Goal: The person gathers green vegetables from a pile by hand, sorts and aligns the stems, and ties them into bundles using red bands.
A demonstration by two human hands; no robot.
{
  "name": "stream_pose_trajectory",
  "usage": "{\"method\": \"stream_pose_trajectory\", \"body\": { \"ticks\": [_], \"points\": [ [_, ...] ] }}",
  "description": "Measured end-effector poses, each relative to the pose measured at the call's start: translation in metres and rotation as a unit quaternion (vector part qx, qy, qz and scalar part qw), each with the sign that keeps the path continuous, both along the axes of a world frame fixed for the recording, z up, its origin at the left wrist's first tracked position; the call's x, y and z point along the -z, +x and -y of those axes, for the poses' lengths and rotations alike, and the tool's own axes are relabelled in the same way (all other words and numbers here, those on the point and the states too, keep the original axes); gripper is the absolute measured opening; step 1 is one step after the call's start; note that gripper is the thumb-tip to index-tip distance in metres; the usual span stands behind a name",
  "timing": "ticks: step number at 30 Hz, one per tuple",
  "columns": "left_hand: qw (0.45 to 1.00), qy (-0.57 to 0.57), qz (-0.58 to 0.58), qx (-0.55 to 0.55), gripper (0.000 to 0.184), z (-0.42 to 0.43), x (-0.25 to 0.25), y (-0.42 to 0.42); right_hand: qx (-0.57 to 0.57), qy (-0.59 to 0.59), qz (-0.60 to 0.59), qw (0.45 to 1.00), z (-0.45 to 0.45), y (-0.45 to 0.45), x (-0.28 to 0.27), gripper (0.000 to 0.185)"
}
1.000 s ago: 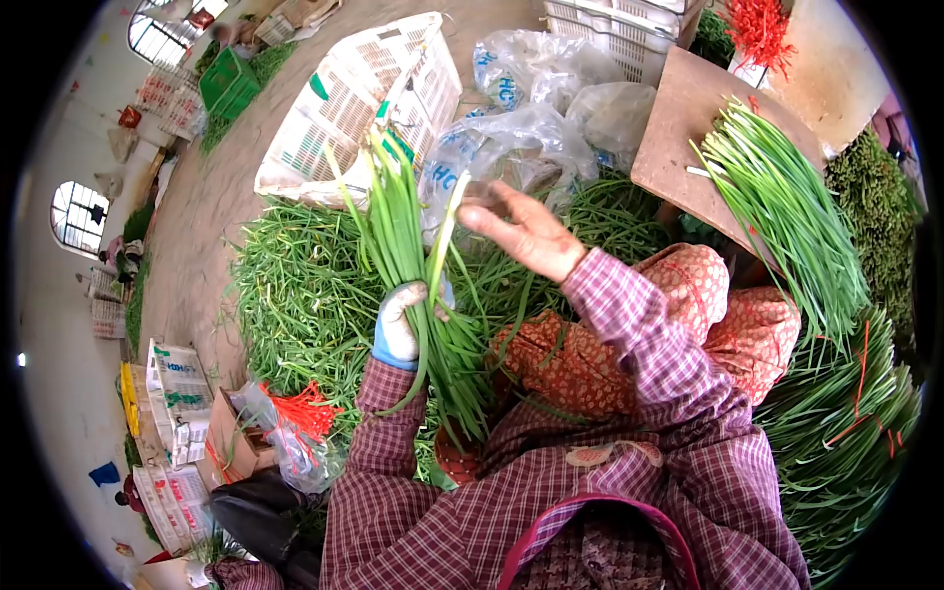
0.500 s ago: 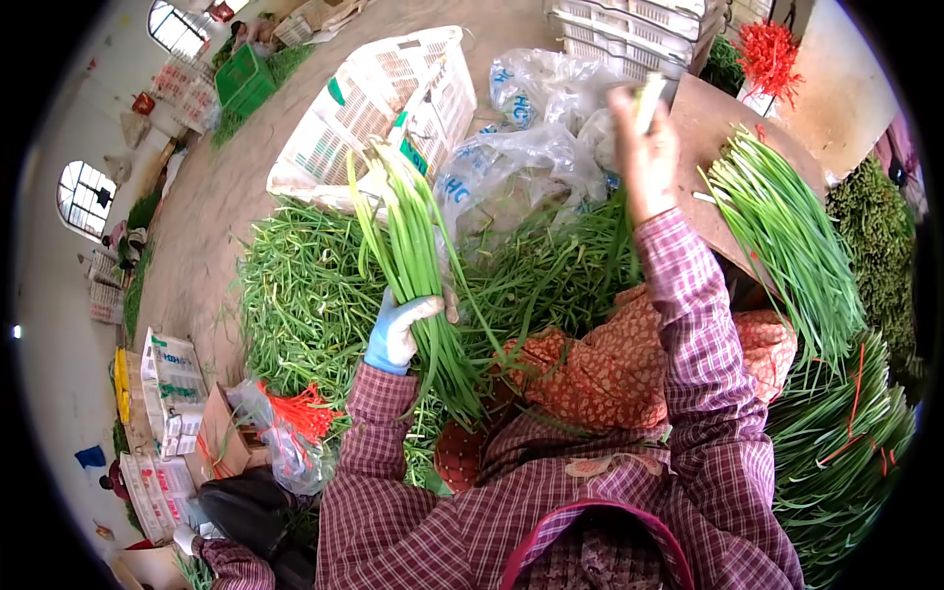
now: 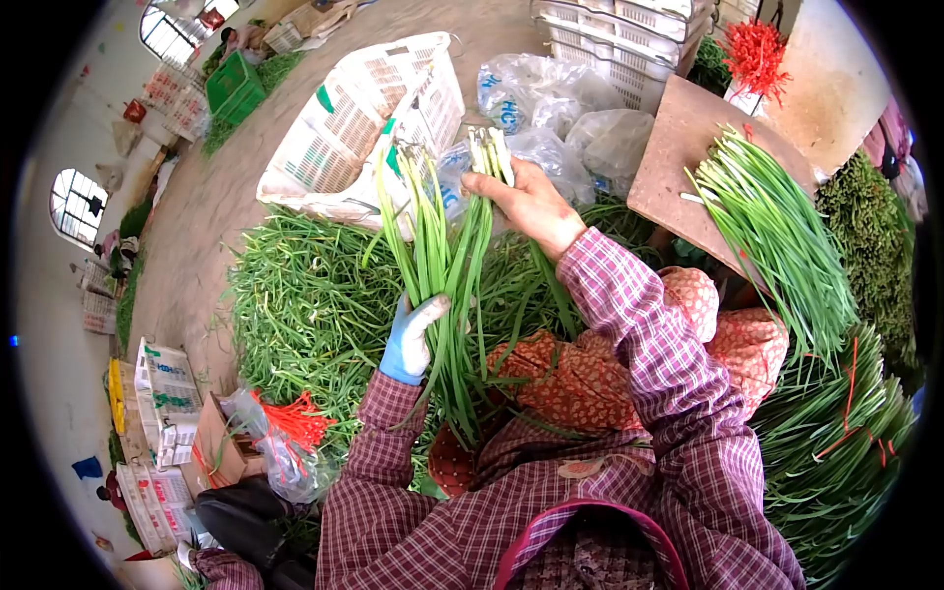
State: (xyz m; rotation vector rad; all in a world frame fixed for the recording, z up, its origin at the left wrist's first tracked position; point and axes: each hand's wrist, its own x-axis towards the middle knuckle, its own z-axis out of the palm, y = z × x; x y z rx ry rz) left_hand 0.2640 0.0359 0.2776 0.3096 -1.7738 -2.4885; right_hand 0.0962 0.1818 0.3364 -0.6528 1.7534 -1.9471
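Our blue-and-white-gloved left hand (image 3: 411, 339) curls closed round long green stalks (image 3: 425, 251); our bare right hand (image 3: 533, 205) pinches a white-ended green cluster (image 3: 477, 226) near its tips, apparently to align them, above the loose green leaf heap (image 3: 300, 305).

We see a bright scene in soft, diffuse daylight, the arched windows (image 3: 79, 205) at left glowing pale. Shadows stay mild, deepening beneath the table (image 3: 674, 172), and glare glints off the clear plastic bags (image 3: 612, 143). The wide lens bows the wall (image 3: 47, 305) and ends in black, rounded edges. We find the left hand (image 3: 415, 336), right hand (image 3: 536, 208) and green stalks (image 3: 431, 264) fairly sharp; distant details look soft.
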Motion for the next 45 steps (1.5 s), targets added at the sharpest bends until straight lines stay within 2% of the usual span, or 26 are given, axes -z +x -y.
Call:
{"method": "stream_pose_trajectory", "body": {
  "ticks": [3,4,5,7,8,11,12,13,14,15,18,19,21,24,27,31,33,34,35,37,39,40,41,42,43,45],
  "points": [
    [0.998,-0.013,0.031,-0.047,0.042,-0.002,-0.001,0.000,0.043,-0.012,-0.088,0.995,0.003,-0.001,0.016,0.023],
    [0.999,-0.010,0.037,-0.039,0.041,0.001,0.000,0.001,0.056,0.025,-0.083,0.995,0.003,0.001,0.017,0.033],
    [0.999,-0.007,0.043,-0.029,0.039,0.002,0.001,0.002,0.057,0.027,-0.083,0.995,0.003,-0.002,0.017,0.033],
    [0.997,0.017,0.058,-0.047,0.037,-0.001,-0.003,0.004,0.081,0.119,-0.002,0.990,0.002,-0.013,0.016,0.030],
    [0.998,0.024,0.053,-0.024,0.038,0.003,-0.001,0.007,0.133,0.019,0.034,0.990,0.002,-0.017,0.018,0.029],
    [0.999,0.026,0.045,0.001,0.039,0.010,0.004,0.019,0.306,-0.045,0.123,0.943,-0.026,-0.047,0.006,0.025],
    [0.999,0.020,0.046,-0.015,0.039,0.013,0.007,0.023,0.328,-0.079,0.085,0.937,-0.037,-0.056,0.006,0.026],
    [0.998,0.015,0.047,-0.031,0.038,0.014,0.009,0.025,0.250,-0.077,0.072,0.962,-0.051,-0.061,0.003,0.029],
    [0.996,0.002,0.053,-0.077,0.037,0.012,0.011,0.025,0.239,-0.027,0.038,0.970,-0.053,-0.060,0.006,0.031],
    [0.995,0.003,0.055,-0.077,0.037,0.014,0.011,0.025,0.228,0.024,0.004,0.973,-0.052,-0.045,-0.006,0.033],
    [0.997,-0.025,0.071,-0.019,0.036,0.019,0.009,0.019,0.078,0.069,-0.087,0.991,-0.041,-0.014,-0.024,0.027],
    [0.997,-0.025,0.072,-0.019,0.036,0.017,0.007,0.019,0.056,0.017,-0.164,0.985,-0.036,-0.005,-0.024,0.023],
    [0.997,-0.025,0.063,-0.033,0.032,0.013,0.000,0.017,0.029,0.108,-0.132,0.985,-0.031,0.011,-0.036,0.021],
    [0.995,-0.056,0.078,0.001,0.037,0.016,-0.001,0.017,0.037,0.096,-0.261,0.960,-0.014,0.015,-0.018,0.023],
    [0.994,-0.082,0.072,-0.002,0.038,0.014,-0.002,0.015,-0.033,0.177,-0.269,0.946,-0.012,0.011,-0.008,0.025],
    [0.995,-0.076,0.069,0.007,0.041,0.019,-0.003,0.017,-0.063,0.130,-0.220,0.965,-0.012,0.008,-0.005,0.025],
    [0.992,-0.066,0.094,0.050,0.047,0.030,0.000,0.018,0.071,0.142,-0.330,0.931,-0.013,0.007,-0.008,0.025],
    [0.993,-0.048,0.098,0.039,0.051,0.032,0.006,0.022,0.114,0.220,-0.352,0.902,-0.014,-0.002,-0.010,0.022],
    [0.993,-0.048,0.099,0.040,0.051,0.034,0.008,0.026,0.177,0.179,-0.394,0.884,-0.019,-0.007,-0.013,0.018],
    [0.994,-0.025,0.095,0.040,0.060,0.041,0.011,0.034,0.248,0.229,-0.354,0.872,-0.032,-0.029,-0.021,0.017],
    [0.992,0.002,0.117,0.047,0.069,0.049,0.018,0.039,0.269,0.265,-0.417,0.827,-0.044,-0.046,-0.023,0.020],
    [0.994,0.004,0.097,0.049,0.061,0.047,0.015,0.039,0.199,0.404,-0.329,0.830,-0.046,-0.043,-0.034,0.027],
    [0.996,0.006,0.079,0.052,0.053,0.046,0.014,0.040,0.198,0.404,-0.329,0.830,-0.044,-0.041,-0.025,0.027],
    [0.995,0.016,0.075,0.063,0.053,0.048,0.014,0.039,0.089,0.298,-0.273,0.911,-0.039,-0.036,-0.016,0.031],
    [0.995,0.016,0.076,0.065,0.053,0.049,0.015,0.038,-0.023,0.181,-0.208,0.961,-0.037,-0.033,-0.010,0.037],
    [0.991,0.039,0.060,0.114,0.050,0.052,0.018,0.036,-0.206,0.110,-0.109,0.966,-0.028,-0.031,-0.003,0.042]
  ]
}}
